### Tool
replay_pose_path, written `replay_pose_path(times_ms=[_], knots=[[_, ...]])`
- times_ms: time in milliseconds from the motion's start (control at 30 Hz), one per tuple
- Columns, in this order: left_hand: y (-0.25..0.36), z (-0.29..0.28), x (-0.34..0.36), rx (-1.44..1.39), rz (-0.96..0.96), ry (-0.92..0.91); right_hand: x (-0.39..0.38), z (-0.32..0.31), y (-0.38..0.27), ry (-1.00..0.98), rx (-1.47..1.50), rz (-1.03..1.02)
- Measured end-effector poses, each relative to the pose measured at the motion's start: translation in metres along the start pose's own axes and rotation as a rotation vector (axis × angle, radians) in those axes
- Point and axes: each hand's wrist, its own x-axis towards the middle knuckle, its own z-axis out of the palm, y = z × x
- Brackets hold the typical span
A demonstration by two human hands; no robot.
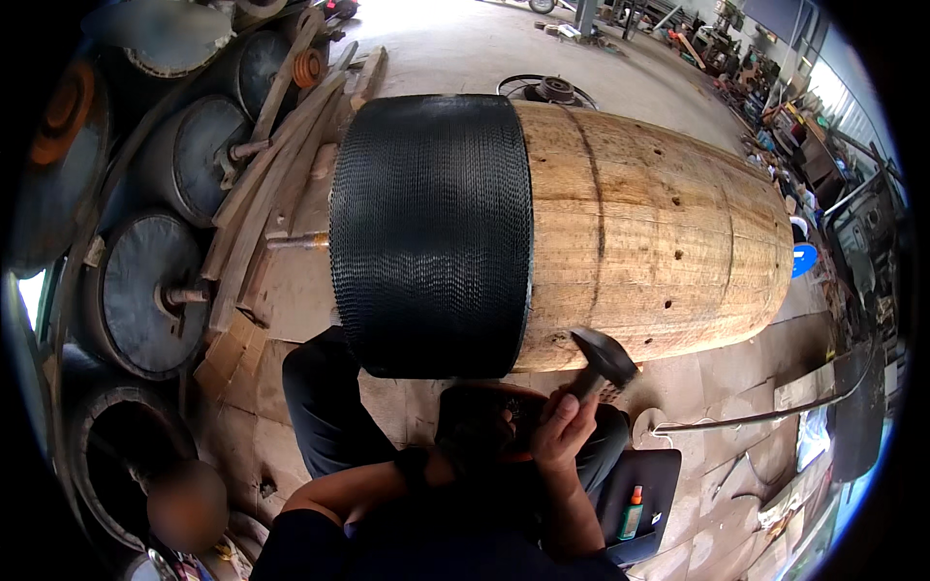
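My right hand [565,426] is wrapped round the handle of a hammer [605,358], its dark head raised beside the lower edge of a big wooden drum [649,223]. Ridged black covering [431,232] encircles the drum's left part; the bare wood to its right has several dark holes and a dark line around it. My left hand [480,431] looks dark, perhaps gloved, and is over a dark container [494,392] between my knees. Shadow hides most of its fingers, so its grip is unclear.
Large dark rollers [150,290] with protruding shafts line the left side. Wooden planks [276,184] lean beside them. A spoked wheel [552,89] lies behind the drum. Near my right knee, a small green bottle [632,513] rests on a dark seat. Clutter fills the right side.
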Motion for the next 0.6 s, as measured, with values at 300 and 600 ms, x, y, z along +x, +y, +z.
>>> replay_pose_path(times_ms=[300, 600], knots=[[-0.003, 0.011, -0.006, 0.051, -0.007, -0.089, 0.001, 0.0, -0.006, -0.008, 0.152, 0.123], [0.013, -0.076, 0.032, -0.079, -0.203, -0.185, 0.004, 0.001, -0.003, -0.142, -0.068, 0.111]])
